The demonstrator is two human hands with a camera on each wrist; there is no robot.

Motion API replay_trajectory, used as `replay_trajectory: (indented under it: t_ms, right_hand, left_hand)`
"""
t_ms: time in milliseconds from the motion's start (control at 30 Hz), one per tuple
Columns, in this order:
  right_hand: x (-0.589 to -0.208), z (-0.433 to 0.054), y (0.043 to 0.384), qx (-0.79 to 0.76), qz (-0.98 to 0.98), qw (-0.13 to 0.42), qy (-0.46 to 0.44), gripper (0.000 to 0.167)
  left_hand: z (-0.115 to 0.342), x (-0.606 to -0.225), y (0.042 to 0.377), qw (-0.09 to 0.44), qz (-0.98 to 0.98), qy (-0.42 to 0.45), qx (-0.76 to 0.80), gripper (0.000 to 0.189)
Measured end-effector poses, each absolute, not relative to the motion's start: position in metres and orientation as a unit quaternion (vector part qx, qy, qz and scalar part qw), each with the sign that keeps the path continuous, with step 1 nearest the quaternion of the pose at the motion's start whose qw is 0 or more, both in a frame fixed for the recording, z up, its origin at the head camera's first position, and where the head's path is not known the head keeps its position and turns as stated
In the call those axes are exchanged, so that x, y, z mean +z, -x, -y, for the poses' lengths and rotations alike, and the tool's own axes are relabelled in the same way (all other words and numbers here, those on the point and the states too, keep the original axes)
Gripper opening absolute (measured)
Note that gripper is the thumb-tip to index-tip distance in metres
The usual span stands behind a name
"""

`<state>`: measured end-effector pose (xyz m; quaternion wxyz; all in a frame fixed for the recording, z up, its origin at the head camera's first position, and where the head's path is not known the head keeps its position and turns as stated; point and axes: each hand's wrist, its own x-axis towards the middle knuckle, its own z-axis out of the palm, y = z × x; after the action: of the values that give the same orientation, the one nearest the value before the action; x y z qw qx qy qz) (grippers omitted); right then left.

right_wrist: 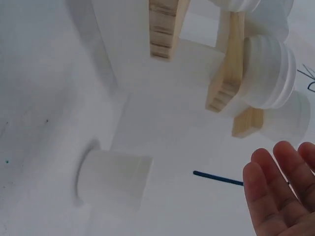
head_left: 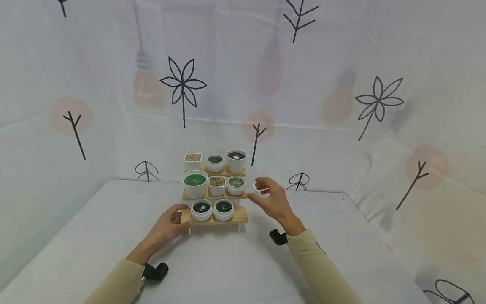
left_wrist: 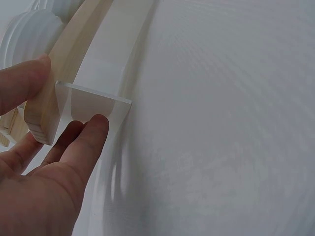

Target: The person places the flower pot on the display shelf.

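Note:
A tiered stand of wooden boards on white legs holds several small white pots. My left hand (head_left: 167, 228) holds the left end of its lowest board (head_left: 240, 214). In the left wrist view the thumb (left_wrist: 29, 81) lies against the wood and the other fingers reach round beside the white leg (left_wrist: 93, 101). My right hand (head_left: 275, 202) is raised off the stand's right side, fingers parted and holding nothing. A white pot (right_wrist: 115, 179) stands on the table, apart from the right fingers (right_wrist: 256, 187); in the head view the right hand partly hides it.
The bottom board bears two round pots (head_left: 201, 210) with dark and green tops. On the middle board are a green-topped pot (head_left: 195, 184), a square pot (head_left: 217, 185) and a ridged pot (head_left: 236, 185). Patterned cloth (head_left: 228, 63) hangs behind the white table (head_left: 220, 270).

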<state>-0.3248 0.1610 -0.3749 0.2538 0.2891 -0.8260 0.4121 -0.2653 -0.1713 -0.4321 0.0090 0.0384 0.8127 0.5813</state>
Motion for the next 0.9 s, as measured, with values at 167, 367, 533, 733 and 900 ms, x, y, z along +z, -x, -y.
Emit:
replay_trajectory:
  t_ms: [167,367,533,733,900]
  right_hand:
    - [-0.381,-0.167,0.333,0.419,0.838,0.236,-0.259,0.053]
    - [-0.390,-0.172,0.344,0.419,0.847,0.230,-0.231,0.056]
    - [-0.397,-0.176,0.350,0.422,0.854,0.219,-0.211,0.061]
    - [-0.404,-0.182,0.354,0.432,0.861,0.199,-0.180,0.064]
    - [-0.405,-0.184,0.360,0.442,0.865,0.175,-0.159,0.066]
  left_hand:
    - [0.172,-0.434,0.266,0.010,-0.812,-0.037,0.582,0.066]
    - [0.171,-0.433,0.265,0.013,-0.813,-0.033,0.581,0.068]
    - [0.171,-0.434,0.267,0.013,-0.814,-0.032,0.579,0.068]
    - [0.171,-0.437,0.268,0.018,-0.818,-0.023,0.574,0.068]
    - [0.171,-0.436,0.268,0.014,-0.819,-0.024,0.573,0.069]
